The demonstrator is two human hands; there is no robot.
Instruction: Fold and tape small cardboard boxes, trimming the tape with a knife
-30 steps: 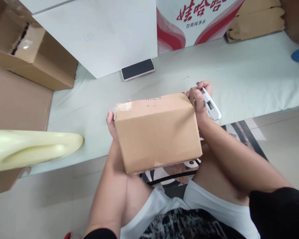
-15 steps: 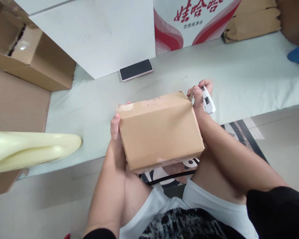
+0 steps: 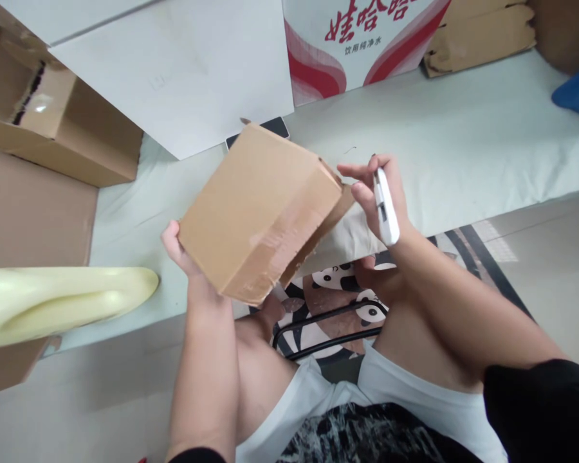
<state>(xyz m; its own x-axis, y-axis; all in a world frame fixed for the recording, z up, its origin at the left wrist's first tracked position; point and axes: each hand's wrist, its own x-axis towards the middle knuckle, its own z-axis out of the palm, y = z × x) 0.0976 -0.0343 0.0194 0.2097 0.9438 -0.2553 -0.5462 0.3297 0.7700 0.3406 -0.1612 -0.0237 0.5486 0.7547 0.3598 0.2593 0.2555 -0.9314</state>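
Small brown cardboard box [image 3: 258,209], held in the air above the near edge of the counter [image 3: 463,148] and over the knees. Tilted, long axis running from lower left up to upper right, far upper corner lifted toward the white carton behind. Broad plain face turned up toward the camera; a strip of clear tape across the lower right end. At that right end, a torn flap [image 3: 325,222] hanging open, pointing toward the right hand.

Left hand [image 3: 186,257] under the box's lower left corner, fingers wrapped beneath and gripping it, thumb tip showing below near the bottom edge. Right hand [image 3: 381,193] just beside the open flap, clenched around a white utility knife [image 3: 385,206], index finger stretched out toward the flap; knife's long axis nearly upright in the view, whether its tip touches the cardboard cannot be told.

Behind the box, a dark phone [image 3: 275,125] lying flat on the counter, mostly hidden by the box's upper corner. Farther back, a large white carton [image 3: 174,71] and a red-and-white printed case [image 3: 352,45]. To the left, an open cardboard box [image 3: 53,116]. At lower left, a pale yellow plastic shape [image 3: 62,302]. Below the hands, a panda-patterned stool seat [image 3: 332,302].
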